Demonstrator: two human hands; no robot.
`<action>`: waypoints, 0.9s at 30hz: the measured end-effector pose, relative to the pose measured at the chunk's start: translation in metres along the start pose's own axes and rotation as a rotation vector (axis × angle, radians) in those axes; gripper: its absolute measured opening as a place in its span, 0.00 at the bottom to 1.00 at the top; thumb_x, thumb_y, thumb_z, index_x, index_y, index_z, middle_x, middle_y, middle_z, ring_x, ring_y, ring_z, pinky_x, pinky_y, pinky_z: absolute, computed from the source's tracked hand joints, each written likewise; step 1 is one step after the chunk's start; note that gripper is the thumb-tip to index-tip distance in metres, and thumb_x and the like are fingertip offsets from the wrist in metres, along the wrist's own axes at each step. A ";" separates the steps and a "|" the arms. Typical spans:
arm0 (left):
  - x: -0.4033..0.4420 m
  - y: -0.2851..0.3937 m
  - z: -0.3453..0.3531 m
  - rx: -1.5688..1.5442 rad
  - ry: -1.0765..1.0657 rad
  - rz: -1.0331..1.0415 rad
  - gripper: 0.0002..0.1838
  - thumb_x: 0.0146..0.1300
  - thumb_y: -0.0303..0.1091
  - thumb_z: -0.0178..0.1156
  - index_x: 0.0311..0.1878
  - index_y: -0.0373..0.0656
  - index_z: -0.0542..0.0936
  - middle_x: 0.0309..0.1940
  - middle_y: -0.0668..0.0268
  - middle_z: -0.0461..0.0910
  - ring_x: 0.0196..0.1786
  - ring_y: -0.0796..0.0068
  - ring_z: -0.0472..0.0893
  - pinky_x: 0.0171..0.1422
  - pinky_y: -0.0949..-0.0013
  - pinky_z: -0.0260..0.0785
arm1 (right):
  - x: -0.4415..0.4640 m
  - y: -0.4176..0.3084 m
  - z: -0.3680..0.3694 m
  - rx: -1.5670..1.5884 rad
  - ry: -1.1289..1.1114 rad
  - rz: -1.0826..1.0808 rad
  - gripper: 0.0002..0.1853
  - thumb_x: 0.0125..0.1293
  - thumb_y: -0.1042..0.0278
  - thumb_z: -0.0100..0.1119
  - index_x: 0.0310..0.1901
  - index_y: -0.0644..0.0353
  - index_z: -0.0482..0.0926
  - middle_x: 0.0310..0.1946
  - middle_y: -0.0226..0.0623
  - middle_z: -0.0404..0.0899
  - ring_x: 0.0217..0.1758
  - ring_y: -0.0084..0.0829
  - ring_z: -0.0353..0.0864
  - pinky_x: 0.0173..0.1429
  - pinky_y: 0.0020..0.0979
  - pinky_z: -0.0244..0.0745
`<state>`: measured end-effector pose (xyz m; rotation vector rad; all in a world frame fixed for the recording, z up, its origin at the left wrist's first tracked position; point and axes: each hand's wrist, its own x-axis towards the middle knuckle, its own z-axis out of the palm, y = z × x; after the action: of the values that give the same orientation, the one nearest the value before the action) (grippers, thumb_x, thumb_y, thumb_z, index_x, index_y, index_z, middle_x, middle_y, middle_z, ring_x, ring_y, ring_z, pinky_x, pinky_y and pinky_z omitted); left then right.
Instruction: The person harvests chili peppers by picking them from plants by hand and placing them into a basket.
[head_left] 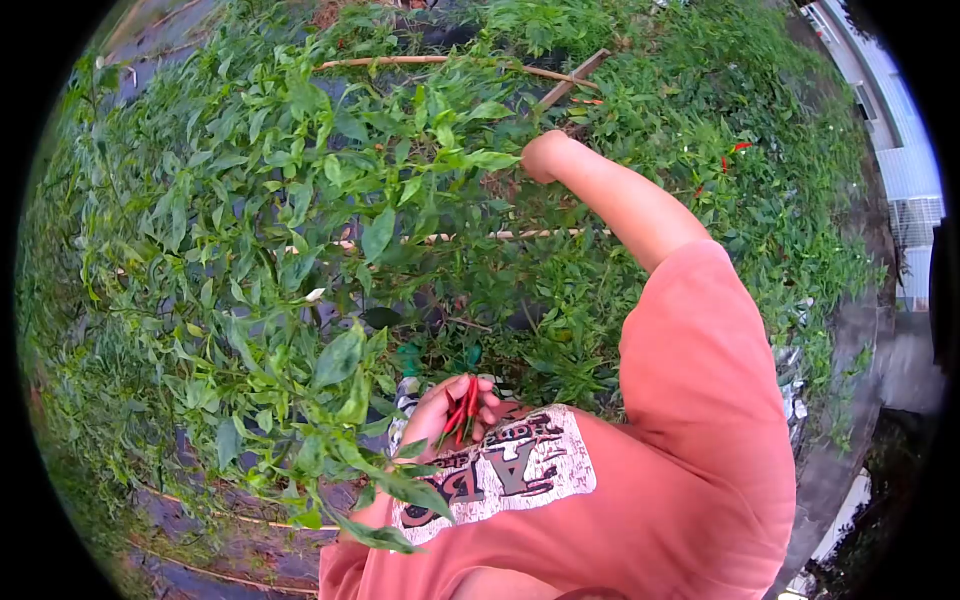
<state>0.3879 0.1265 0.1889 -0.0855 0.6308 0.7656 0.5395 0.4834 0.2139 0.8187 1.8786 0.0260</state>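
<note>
My left hand [436, 415] is held close to my shirt, its fingers curled around several red chili peppers [462, 412]. Leaves partly cover the forearm behind it. Out ahead, at the end of my stretched right arm, my right hand [548, 157] is bent down among the leafy chili plants [400, 150]. Its fingers are hidden from view, so whatever they touch or hold cannot be seen.
Bamboo poles [430, 60] and a wooden stake [575, 80] cross the foliage. More red peppers [741, 147] hang beyond my right arm. Dense leaves [340, 360] stand close on the left. A pale building [905, 150] is at the far right.
</note>
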 end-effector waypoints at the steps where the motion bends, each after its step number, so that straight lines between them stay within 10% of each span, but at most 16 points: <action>1: 0.000 -0.001 -0.002 -0.025 -0.028 0.027 0.16 0.67 0.41 0.44 0.43 0.36 0.72 0.33 0.57 0.78 0.32 0.69 0.79 0.29 0.73 0.73 | 0.000 0.000 0.007 -0.083 0.048 -0.009 0.11 0.51 0.71 0.55 0.36 0.57 0.82 0.38 0.37 0.81 0.41 0.37 0.80 0.39 0.39 0.74; 11: 0.007 -0.019 -0.025 -0.076 -0.094 0.097 0.20 0.68 0.45 0.39 0.46 0.36 0.71 0.37 0.55 0.77 0.34 0.65 0.79 0.28 0.69 0.71 | 0.056 -0.014 0.084 -0.167 0.286 -0.289 0.09 0.54 0.68 0.53 0.34 0.54 0.82 0.39 0.36 0.81 0.41 0.36 0.81 0.39 0.38 0.75; 20: 0.003 -0.021 -0.023 -0.063 -0.061 0.141 0.21 0.68 0.45 0.39 0.46 0.36 0.72 0.37 0.56 0.77 0.35 0.62 0.79 0.35 0.67 0.71 | 0.112 -0.030 0.088 -0.026 -0.029 0.291 0.14 0.53 0.57 0.55 0.42 0.45 0.79 0.38 0.29 0.77 0.43 0.34 0.75 0.38 0.47 0.67; 27: -0.001 -0.015 -0.016 -0.088 -0.043 0.142 0.21 0.68 0.46 0.39 0.46 0.36 0.72 0.37 0.55 0.77 0.36 0.61 0.78 0.40 0.64 0.72 | 0.104 -0.042 0.088 -0.341 -0.013 0.200 0.13 0.49 0.61 0.57 0.38 0.48 0.80 0.33 0.34 0.76 0.33 0.35 0.73 0.28 0.44 0.61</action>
<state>0.3896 0.1101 0.1737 -0.1054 0.5663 0.9298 0.5661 0.4781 0.0741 0.7622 1.7106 0.4522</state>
